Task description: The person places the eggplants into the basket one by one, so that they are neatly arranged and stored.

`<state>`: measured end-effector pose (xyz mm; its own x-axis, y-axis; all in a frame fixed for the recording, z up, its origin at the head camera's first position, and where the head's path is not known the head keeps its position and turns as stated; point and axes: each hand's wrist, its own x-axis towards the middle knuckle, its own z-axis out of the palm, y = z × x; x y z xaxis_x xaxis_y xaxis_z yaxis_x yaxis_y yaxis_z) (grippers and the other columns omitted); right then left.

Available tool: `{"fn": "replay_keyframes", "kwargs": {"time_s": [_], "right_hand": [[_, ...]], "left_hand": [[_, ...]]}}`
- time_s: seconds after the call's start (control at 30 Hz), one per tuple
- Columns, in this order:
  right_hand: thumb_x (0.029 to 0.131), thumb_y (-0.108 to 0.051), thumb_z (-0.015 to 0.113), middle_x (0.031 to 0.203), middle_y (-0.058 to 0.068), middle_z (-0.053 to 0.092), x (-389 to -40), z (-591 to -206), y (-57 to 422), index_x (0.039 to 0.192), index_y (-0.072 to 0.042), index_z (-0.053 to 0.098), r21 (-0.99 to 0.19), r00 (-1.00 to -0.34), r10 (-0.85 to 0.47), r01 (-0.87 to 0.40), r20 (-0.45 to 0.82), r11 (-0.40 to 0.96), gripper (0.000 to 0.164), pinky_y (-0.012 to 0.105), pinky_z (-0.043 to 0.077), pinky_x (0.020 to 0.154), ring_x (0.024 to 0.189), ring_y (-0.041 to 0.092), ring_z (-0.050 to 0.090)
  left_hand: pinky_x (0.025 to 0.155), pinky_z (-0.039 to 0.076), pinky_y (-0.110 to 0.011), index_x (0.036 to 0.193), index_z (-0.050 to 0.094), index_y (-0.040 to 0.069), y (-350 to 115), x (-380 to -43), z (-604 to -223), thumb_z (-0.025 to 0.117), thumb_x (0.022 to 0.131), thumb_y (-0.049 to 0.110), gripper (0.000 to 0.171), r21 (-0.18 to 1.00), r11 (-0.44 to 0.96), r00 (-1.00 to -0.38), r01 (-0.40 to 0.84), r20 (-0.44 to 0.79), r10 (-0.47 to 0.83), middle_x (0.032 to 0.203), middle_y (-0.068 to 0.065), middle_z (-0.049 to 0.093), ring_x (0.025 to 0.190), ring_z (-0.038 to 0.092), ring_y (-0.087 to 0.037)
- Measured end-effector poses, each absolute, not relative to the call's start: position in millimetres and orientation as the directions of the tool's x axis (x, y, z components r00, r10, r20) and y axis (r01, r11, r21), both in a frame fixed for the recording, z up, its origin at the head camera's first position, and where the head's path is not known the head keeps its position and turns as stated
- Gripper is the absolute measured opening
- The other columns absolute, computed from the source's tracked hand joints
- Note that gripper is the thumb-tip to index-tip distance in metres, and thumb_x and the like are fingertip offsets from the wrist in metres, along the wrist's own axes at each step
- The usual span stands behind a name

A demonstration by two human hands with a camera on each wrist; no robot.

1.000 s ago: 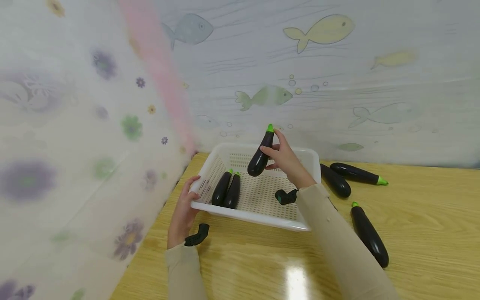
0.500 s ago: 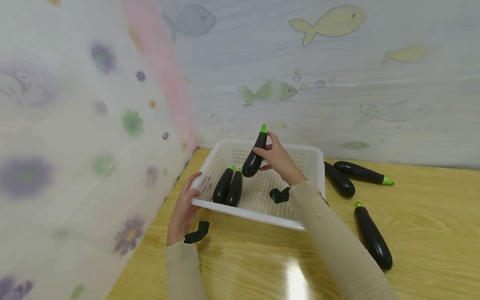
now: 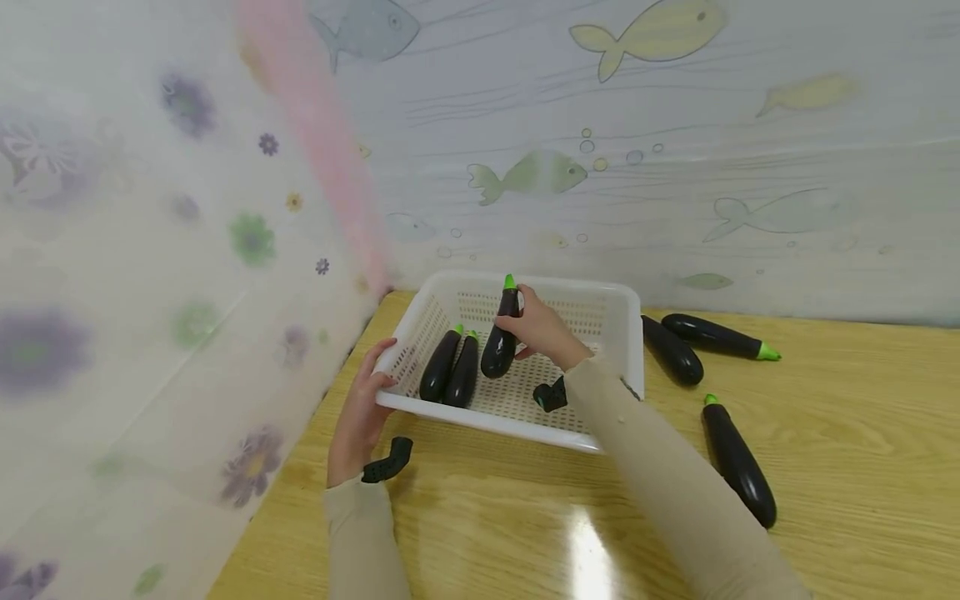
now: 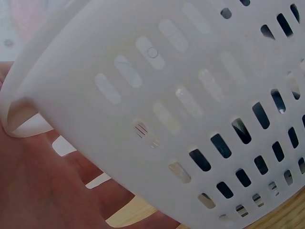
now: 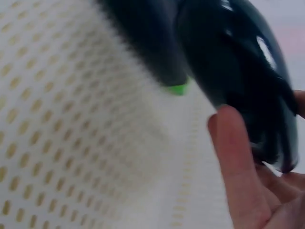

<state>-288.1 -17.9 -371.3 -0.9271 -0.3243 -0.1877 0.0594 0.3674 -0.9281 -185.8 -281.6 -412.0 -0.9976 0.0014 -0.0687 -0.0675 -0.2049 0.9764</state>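
Note:
In the head view my right hand (image 3: 546, 328) grips a dark eggplant (image 3: 498, 343) with a green stem, its round end tilted down inside the white basket (image 3: 495, 425). The right wrist view shows the thumb and fingers around that eggplant (image 5: 238, 62). Two more eggplants, a left one (image 3: 441, 367) and a right one (image 3: 462, 372), lie side by side at the basket's left. My left hand (image 3: 362, 417) holds the basket's left front corner, thumb on the rim. In the left wrist view its fingers lie against the slotted wall (image 4: 143, 105).
Right of the basket, two eggplants lie close together, one by the basket wall (image 3: 673, 353) and one behind (image 3: 712, 336). Another eggplant (image 3: 738, 460) lies nearer on the wooden table (image 3: 855, 433). A patterned sheet (image 3: 187, 333) stands at the left and back.
My right hand has moved left and down, bringing the eggplant lower into the basket near the two lying there. My left hand keeps its hold on the corner.

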Motion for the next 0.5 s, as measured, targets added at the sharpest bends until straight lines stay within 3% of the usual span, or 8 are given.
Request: {"fn": "replay_keyframes", "kwargs": {"time_s": [0.5], "right_hand": [[0.085,-0.030,0.056,0.118,0.018,0.049,-288,-387,-22,0.143,-0.017,0.006,-0.880,-0.919,-0.323,0.051,-0.227,0.472,0.078,0.038,0.050,0.059,0.075,0.024,0.061]], "left_hand": [[0.089,0.032,-0.049,0.135,0.031,0.023,-283,-187,-413,0.034,0.084,-0.001,0.056,0.979,-0.194,-0.998,-0.066,-0.067,0.002,0.138,-0.004,0.019,0.119,0.025,-0.031]]}}
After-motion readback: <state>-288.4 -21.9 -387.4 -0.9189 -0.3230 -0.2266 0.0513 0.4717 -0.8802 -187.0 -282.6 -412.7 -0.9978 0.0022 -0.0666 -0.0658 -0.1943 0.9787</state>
